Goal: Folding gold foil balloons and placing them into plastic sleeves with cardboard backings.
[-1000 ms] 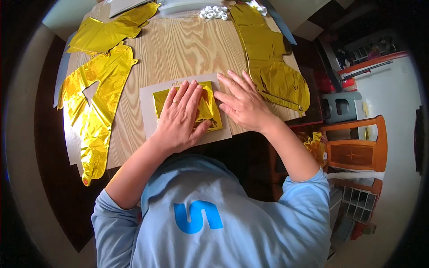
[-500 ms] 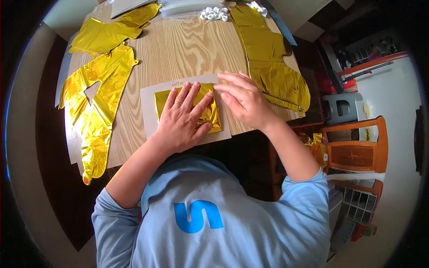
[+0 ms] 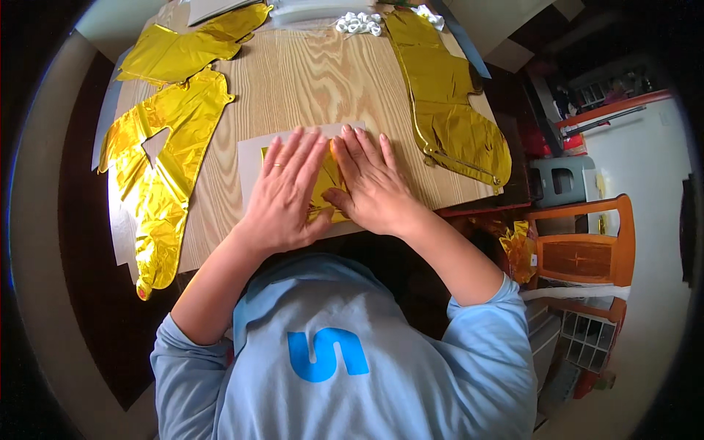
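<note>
A folded gold foil balloon lies on a white card near the front edge of the wooden table. My left hand lies flat on the foil's left part, fingers spread, palm down. My right hand lies flat on its right part, thumb touching the foil's lower edge. Both hands press side by side, almost touching, and cover most of the foil. Neither hand grips anything.
Flat gold foil balloons lie around: one large piece at the left, one at the far left, one long piece at the right. White ribbon lies at the back. An orange wooden chair stands to the right.
My right hand has slid left from the card's right side onto the foil, beside my left hand. My left hand shifted slightly left and up.
</note>
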`<action>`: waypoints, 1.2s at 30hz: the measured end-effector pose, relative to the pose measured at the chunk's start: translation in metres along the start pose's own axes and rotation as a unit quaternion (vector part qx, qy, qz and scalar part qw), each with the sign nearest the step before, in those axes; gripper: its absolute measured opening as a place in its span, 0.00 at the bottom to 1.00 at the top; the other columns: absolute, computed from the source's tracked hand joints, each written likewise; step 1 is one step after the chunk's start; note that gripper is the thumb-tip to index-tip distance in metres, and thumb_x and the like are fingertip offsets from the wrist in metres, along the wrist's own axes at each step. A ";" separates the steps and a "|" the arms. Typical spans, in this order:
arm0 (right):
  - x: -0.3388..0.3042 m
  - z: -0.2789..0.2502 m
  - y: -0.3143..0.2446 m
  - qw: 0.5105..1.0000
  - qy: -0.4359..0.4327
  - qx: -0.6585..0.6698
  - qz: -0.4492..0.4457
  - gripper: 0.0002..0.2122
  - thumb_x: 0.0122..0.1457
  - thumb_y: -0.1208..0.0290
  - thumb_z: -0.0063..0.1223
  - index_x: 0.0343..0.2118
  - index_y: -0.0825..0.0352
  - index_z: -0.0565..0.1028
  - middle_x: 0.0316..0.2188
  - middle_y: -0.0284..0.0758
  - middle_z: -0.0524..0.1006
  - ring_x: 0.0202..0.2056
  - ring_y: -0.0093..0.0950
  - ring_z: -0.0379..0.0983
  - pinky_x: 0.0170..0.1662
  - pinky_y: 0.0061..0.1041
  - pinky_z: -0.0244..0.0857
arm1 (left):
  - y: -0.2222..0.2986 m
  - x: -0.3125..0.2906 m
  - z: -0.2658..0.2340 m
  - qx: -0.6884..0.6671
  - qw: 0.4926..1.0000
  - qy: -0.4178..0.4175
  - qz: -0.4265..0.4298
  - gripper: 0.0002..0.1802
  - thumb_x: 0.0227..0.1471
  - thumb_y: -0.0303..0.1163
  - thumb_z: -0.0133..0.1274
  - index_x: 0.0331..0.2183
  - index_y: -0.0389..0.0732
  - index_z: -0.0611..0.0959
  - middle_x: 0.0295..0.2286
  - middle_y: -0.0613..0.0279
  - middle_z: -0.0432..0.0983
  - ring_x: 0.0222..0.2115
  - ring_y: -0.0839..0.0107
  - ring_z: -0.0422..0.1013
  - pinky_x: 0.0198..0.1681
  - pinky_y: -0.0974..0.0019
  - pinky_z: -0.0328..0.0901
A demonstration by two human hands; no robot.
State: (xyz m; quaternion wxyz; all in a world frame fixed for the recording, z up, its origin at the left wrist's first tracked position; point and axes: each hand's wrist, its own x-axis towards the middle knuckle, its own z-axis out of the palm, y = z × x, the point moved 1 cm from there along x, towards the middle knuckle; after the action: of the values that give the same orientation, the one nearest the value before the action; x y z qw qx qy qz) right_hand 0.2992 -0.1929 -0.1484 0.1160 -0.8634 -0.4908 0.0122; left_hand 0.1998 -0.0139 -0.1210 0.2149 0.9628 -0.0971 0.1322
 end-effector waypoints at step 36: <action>0.024 0.002 -0.026 1.000 -0.009 -0.009 0.002 0.38 0.66 0.51 0.45 0.70 0.72 0.49 0.72 0.52 0.46 0.73 0.47 0.39 0.71 0.56 0.26 | 0.002 -0.016 0.012 0.066 0.991 0.065 -0.101 0.43 0.60 0.54 0.50 0.62 0.30 0.66 0.63 0.40 0.59 0.67 0.46 0.53 0.68 0.41 0.42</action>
State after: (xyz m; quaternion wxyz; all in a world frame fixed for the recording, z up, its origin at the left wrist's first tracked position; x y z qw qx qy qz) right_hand 0.2895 -0.1590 -0.1422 0.1043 -0.8654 -0.4899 0.0156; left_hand 0.1867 -0.0187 -0.1350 0.1693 0.9690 0.0234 0.1782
